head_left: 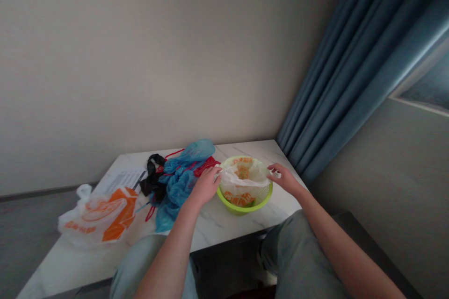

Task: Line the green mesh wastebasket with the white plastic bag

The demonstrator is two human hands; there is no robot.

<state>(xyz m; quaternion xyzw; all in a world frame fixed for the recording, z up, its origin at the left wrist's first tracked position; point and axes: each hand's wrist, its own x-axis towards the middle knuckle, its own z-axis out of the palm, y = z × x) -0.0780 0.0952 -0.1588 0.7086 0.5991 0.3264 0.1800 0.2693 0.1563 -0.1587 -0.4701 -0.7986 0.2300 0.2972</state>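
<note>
A white plastic bag (231, 178) with orange print sits inside a lime-green basket (242, 209), its mouth spread wide. My left hand (207, 183) pinches the bag's edge at the left rim. On the opposite side, my right hand (283, 178) grips the other edge between thumb and fingers, at the right rim. The basket rests on the white marbled table (213, 231). Through the bag's mouth its orange-printed inner side shows; I cannot make out anything lying in it.
Left of the basket lie crumpled blue plastic bags (178, 187), a black bag (154, 180) and a red mesh piece (206, 166). A knotted white-and-orange bag (98, 215) and a printed sheet (122, 180) are farther left. Blue curtains (336, 84) hang at the right.
</note>
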